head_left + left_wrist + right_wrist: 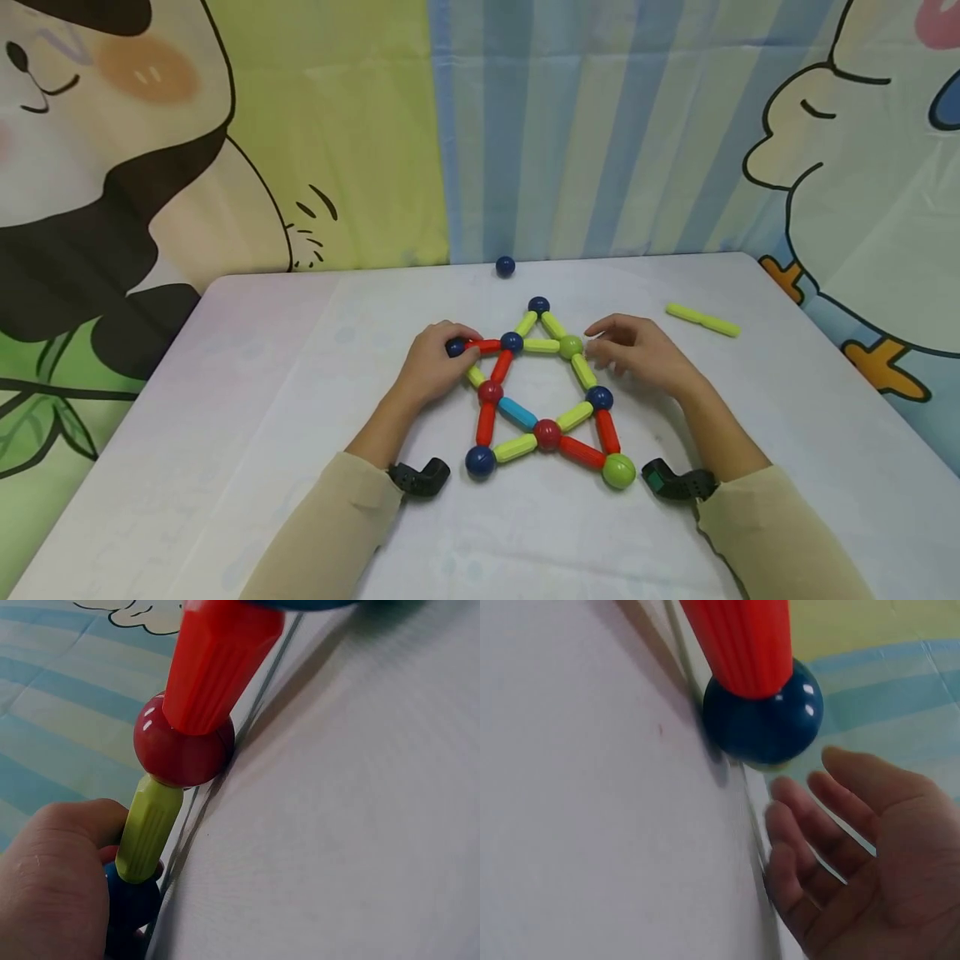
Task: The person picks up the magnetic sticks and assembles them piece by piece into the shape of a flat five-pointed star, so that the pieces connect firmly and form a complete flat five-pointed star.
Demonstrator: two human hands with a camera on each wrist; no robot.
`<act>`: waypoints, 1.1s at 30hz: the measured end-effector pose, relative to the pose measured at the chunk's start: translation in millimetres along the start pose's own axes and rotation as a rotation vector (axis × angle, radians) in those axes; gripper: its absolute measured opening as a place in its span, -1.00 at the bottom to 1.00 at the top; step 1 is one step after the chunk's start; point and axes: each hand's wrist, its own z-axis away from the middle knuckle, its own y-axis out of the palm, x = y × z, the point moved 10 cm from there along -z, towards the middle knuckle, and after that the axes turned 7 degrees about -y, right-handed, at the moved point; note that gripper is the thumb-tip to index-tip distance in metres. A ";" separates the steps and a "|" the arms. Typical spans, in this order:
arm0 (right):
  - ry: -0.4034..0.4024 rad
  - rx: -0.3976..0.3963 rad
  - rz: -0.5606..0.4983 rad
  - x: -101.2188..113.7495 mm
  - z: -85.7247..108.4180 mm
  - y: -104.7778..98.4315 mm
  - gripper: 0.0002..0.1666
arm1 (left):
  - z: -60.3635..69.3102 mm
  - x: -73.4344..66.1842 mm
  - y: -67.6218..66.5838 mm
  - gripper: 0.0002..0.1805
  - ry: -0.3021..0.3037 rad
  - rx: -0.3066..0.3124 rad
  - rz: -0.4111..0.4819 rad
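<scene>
A flat frame of coloured rods and balls lies on the white table, with a light blue rod (pixel 517 412) and a red ball (pixel 547 434) among its parts. My left hand (pixel 437 363) grips the dark blue ball (pixel 455 347) at the frame's upper left corner, where a red rod (pixel 482 345) and a yellow-green rod (pixel 150 829) meet. That ball is partly hidden by the fingers. Beside the green ball (pixel 571 346) on the right, my right hand (pixel 636 350) hovers with loosely bent fingers and holds nothing. In the right wrist view a gap separates it from a blue ball (pixel 763 720).
A loose dark blue ball (pixel 506 267) sits at the table's back edge. Two yellow-green rods joined end to end (pixel 702 320) lie at the back right. Behind the table (pixel 247 375) hangs a printed cloth (pixel 390 125). Each wrist wears a black camera (pixel 420 477).
</scene>
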 end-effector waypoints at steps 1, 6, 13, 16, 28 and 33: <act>0.011 -0.029 0.004 -2.4 1.3 -5.4 -0.55 | 0.1 -0.1 0.0 -0.74 -0.002 0.001 -0.001; 0.086 -0.289 0.028 -22.1 13.2 -47.6 -0.53 | 1.2 0.6 -0.4 -0.73 -0.010 0.014 0.009; 0.210 -0.508 0.140 -61.4 31.6 -95.3 -0.37 | -0.4 5.3 1.0 -0.74 -0.017 0.015 0.030; 0.268 -0.459 0.217 -75.4 34.1 -101.9 -0.26 | -0.9 5.0 1.5 -0.74 -0.018 0.017 0.044; 0.144 -0.320 0.435 -71.9 27.3 -88.4 -0.49 | -1.6 2.0 0.6 -0.75 -0.009 0.016 0.048; 0.136 -0.310 0.406 -70.0 25.8 -84.7 -0.49 | -0.4 4.0 1.1 -0.74 -0.021 0.020 0.039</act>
